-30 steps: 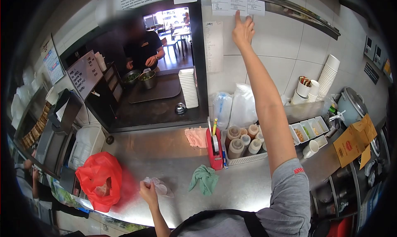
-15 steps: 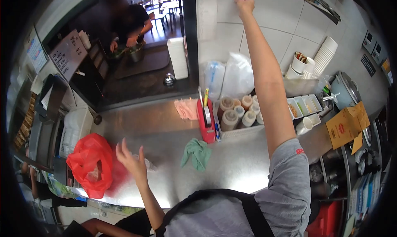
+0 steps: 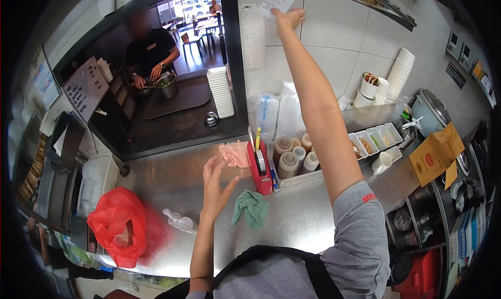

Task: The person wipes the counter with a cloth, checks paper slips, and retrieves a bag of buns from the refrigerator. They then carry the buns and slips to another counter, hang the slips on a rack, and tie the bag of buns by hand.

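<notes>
My right hand (image 3: 290, 18) is raised high against the tiled wall, fingers curled and pinching the lower edge of a printed paper slip (image 3: 276, 2). Other slips hang on the wall beside it. Hovering over the steel counter, my left hand (image 3: 215, 187) is empty, with its thumb and fingers apart. Nearest to it are a pink cloth (image 3: 236, 154), a green cloth (image 3: 250, 209) and a red tape dispenser (image 3: 261, 171) with pens in it. A small knotted clear bag (image 3: 180, 221) lies to its left.
A red plastic bag (image 3: 116, 226) stands on the counter's left. Sauce bottles (image 3: 288, 164) fill a white basket on the right, near a white mug (image 3: 382, 163) and stacked cups (image 3: 401, 72). Through the hatch, a person handles a metal pot (image 3: 167, 86) by a tray (image 3: 180, 98).
My left hand has moved right, from near the clear bag toward the pink cloth. My right hand has brought the slip up to the other slips on the wall. The view has shifted.
</notes>
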{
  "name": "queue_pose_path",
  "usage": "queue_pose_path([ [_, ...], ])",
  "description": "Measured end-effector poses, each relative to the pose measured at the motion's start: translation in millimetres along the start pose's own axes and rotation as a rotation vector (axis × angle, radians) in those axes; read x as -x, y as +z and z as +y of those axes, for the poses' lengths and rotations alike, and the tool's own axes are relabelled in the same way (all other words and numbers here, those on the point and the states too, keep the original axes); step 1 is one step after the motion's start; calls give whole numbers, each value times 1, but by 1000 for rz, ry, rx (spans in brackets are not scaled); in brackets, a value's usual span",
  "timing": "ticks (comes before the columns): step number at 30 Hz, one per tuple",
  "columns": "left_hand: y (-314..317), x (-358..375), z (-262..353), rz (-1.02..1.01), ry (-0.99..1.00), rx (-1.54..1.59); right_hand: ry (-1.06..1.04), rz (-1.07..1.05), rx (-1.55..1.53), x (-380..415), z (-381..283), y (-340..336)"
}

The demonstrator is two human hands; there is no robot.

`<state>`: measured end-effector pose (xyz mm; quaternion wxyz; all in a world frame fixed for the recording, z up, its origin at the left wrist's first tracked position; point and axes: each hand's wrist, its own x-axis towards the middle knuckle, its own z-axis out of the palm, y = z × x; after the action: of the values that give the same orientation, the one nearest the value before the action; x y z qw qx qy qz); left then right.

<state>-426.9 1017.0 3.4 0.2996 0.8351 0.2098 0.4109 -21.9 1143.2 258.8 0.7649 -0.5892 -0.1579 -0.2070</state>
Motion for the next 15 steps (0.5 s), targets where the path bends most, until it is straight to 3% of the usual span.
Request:
queue_pose_path([
  [4, -5, 4, 0, -13, -65, 33, 76, 22, -97, -5, 6, 13],
  [7, -9, 3, -4, 12, -159, 204, 127, -587, -297, -70, 73, 43],
  [11, -7, 1, -4, 164, -200, 613, 194, -1030, -194, 84, -12, -80],
  [12, -6, 2, -8, 164, -192, 669, 97, -1187, 2, 126, -15, -117],
  [13, -1, 6, -12, 169, -226, 742, 117, -1525, -88, 153, 8, -135],
  [14, 5, 11, -17, 175, -262, 814, 77, -1550, 93, 201, 14, -165],
  [15, 9, 15, -21, 182, -296, 884, 71, -1702, -59, 234, 33, -187],
])
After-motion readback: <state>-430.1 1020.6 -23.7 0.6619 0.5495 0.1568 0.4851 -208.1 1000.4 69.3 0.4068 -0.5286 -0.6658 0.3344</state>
